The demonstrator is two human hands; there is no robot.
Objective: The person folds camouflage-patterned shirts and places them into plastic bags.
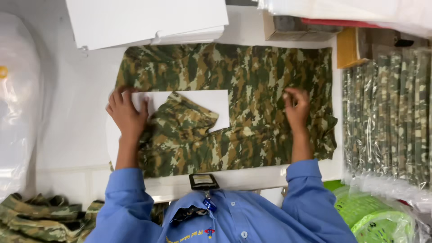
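A camouflage garment [252, 81] lies spread flat on a white table [76, 121]. A white cardboard sheet [202, 102] rests on it, partly covered by a folded-over flap of the cloth [180, 118]. My left hand [126, 112] presses on the left end of the sheet and the cloth beside it. My right hand [297, 107] lies fingers down on the garment's right part. Both arms wear blue sleeves.
A stack of white boards [144, 20] sits at the table's far edge. Bagged camouflage garments [387, 117] are stacked at right, with green baskets [378, 220] below. More camouflage cloth [40, 220] is piled at lower left. Clear plastic [18, 99] lies at left.
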